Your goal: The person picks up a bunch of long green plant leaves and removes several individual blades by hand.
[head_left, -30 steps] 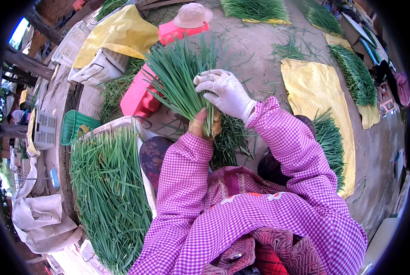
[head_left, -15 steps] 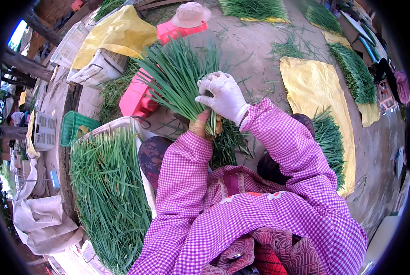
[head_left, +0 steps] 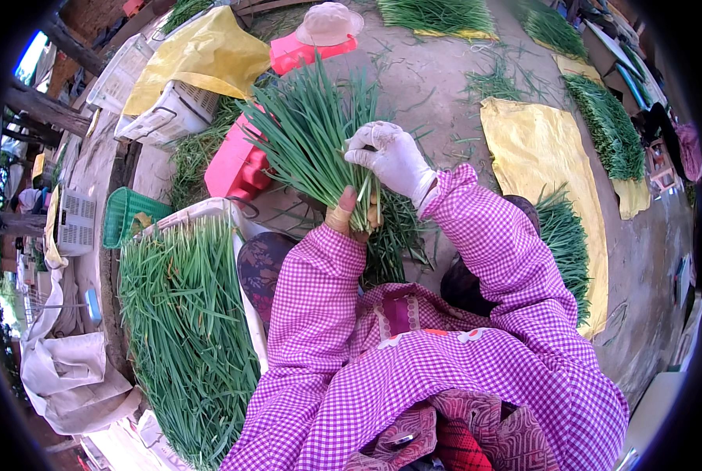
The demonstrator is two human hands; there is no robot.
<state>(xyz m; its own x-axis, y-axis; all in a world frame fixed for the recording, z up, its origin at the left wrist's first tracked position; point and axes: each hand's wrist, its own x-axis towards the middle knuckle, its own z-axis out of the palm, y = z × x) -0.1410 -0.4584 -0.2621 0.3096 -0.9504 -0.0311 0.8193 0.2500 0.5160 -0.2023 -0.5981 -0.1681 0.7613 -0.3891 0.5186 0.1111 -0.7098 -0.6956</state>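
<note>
Bunching under way: left hand (head_left: 349,213) clamps the chive bunch (head_left: 315,137); gloved right hand (head_left: 392,157) pinches blades above, likely needing careful aligning next.

Open passage only over bare ground (head_left: 437,86) at upper centre. Blocked at left by heaped greens (head_left: 182,330), pink crate (head_left: 237,161); at right by yellow sheet (head_left: 543,157).
</note>
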